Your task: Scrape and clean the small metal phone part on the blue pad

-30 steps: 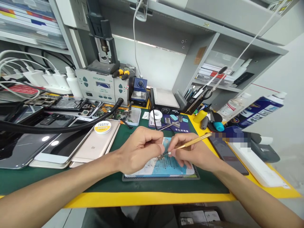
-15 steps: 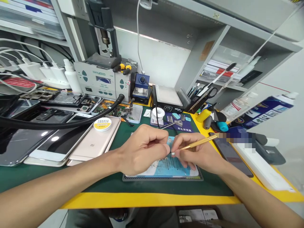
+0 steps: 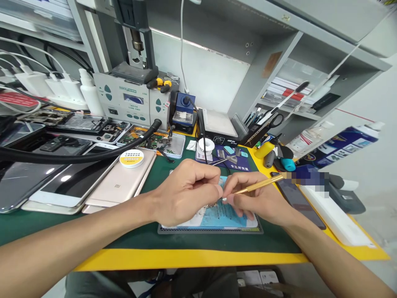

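My left hand [image 3: 186,194] is closed, thumb pressed against the curled fingers. What it pinches is hidden. My right hand [image 3: 257,198] grips a slim gold-coloured tool [image 3: 259,184] that slants up to the right; its far end is blurred out. A tiny white piece [image 3: 224,200] shows at the right thumb tip, and the two hands almost meet there. Beneath them lies a blue and white pad [image 3: 214,221] on a dark grey mat [image 3: 211,231], with small metallic bits [image 3: 211,205] on it. Behind my left hand, slim silver tweezers [image 3: 222,159] point to the right.
Phones [image 3: 116,182] lie at the left, crossed by a thick black hose [image 3: 77,159]. A soldering station [image 3: 132,99], a tray of circuit boards [image 3: 173,145] and a white spool [image 3: 206,145] stand behind. A dark phone [image 3: 300,203] and a long white box [image 3: 338,215] are at the right.
The whole view has shifted slightly. Both hands keep nearly the same pose close together, and the gold-coloured tool stays in my right hand.
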The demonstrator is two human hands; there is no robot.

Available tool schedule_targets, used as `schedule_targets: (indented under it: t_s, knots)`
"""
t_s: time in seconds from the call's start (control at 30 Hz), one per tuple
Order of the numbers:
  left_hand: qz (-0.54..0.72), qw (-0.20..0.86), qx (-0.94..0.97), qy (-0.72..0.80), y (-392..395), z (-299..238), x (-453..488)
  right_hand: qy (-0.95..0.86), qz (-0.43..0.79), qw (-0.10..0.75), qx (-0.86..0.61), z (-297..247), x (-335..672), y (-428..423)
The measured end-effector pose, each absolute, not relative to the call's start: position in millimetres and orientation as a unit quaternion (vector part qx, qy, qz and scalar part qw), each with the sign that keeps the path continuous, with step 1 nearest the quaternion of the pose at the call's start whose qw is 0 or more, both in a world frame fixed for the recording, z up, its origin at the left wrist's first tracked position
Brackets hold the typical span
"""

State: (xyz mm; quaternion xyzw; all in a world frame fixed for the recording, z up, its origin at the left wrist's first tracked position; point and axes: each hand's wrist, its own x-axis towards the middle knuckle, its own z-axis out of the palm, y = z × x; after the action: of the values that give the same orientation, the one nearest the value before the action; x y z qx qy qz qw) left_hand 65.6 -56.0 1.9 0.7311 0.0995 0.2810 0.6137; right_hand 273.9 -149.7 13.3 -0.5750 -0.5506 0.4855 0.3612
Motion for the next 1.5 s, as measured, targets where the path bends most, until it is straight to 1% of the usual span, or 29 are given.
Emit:
schedule_targets:
  t_s: [0.63,1.5]
  knots:
    - [0.285,0.633,0.714,0.091,-63.5,3.2,65.3,-0.567,0.48,0.347,-0.572,20.1,266.9,-149.1]
    - [0.262,0.623,0.727,0.118,-62.2,7.0,65.0,-0.558,0.49,0.354,-0.569,19.4,269.5,-151.6]
